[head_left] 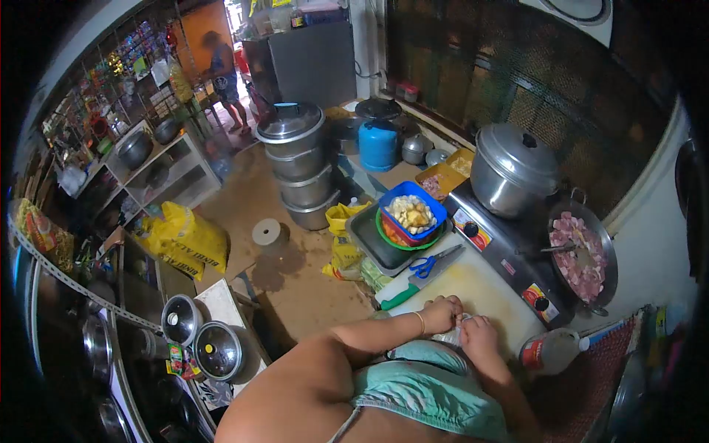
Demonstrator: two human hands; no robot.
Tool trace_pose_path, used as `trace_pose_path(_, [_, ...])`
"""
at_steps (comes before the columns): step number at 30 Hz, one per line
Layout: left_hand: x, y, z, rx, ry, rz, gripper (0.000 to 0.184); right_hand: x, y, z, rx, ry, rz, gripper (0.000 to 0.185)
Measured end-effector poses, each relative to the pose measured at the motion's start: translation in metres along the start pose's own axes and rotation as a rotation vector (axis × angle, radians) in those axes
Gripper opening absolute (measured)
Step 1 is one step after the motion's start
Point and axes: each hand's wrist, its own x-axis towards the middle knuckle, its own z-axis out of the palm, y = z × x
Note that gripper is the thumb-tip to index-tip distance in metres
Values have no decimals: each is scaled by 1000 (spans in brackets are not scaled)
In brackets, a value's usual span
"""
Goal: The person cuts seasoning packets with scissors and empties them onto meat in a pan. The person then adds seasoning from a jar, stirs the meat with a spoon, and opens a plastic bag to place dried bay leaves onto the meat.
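My left hand (442, 314), with a bracelet at the wrist, and my right hand (478, 337) are close together at the near edge of a white cutting board (484, 284). Both have curled fingers, pinching a small clear plastic bag (449, 337) between them; its contents are hard to make out. Beyond my left hand lies a knife with a green handle (399, 297), and blue-handled scissors (422, 266) rest by its blade. To the right of my right hand, a large clear bottle with a red label (552, 352) leans over.
A two-burner stove (509, 264) borders the board, carrying a lidded pot (511, 173) and a wide pan of raw meat (578, 258). A blue basket of pale chopped pieces (410, 213) sits in a dark tray (369, 235). Stacked pots (304, 184) stand on the floor; a person (221, 70) is in the background.
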Motion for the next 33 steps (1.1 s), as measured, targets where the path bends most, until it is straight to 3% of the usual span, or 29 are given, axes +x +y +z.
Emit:
trace_pose_path(4, [-1,8,0,104,123,57,20,5,2,2,34,24,8,7])
trace_pose_path(8, [18,-38,29,98,54,129,24,2,24,22,355,-155,72,7])
trace_pose_path(9, [21,-43,30,155,50,124,27,-5,26,35,553,-82,192,8])
trace_pose_path(10, [22,-51,33,209,129,215,25,-21,41,51,611,-167,293,8])
trace_pose_path(11, [41,-87,55,118,253,248,21,-26,53,52,434,-248,209,8])
trace_pose_path(12, [29,-61,22,152,317,219,19,-28,52,48,507,-185,153,7])
trace_pose_path(13, [33,-60,-2,68,324,398,19,-33,54,50,600,-187,313,8])
trace_pose_path(14, [32,-59,-10,-16,320,326,16,-36,59,53,694,-175,462,11])
trace_pose_path(16, [26,-48,-17,-86,295,311,8,-30,62,39,726,14,467,22])
trace_pose_path(19, [20,-33,-12,-241,228,240,6,-14,49,26,667,62,493,32])
trace_pose_path(22, [20,-24,-15,-318,177,182,7,2,23,8,285,-36,417,45])
trace_pose_path(23, [23,-27,-14,-335,148,166,8,0,28,23,236,105,323,42])
trace_pose_path(26, [26,-36,-9,-349,124,156,9,1,50,51,333,75,370,32])
trace_pose_path(29, [24,-32,-6,-215,238,223,11,3,56,67,494,113,493,20])
trace_pose_path(33, [13,1,-18,150,388,325,13,5,50,68,750,-11,803,15])
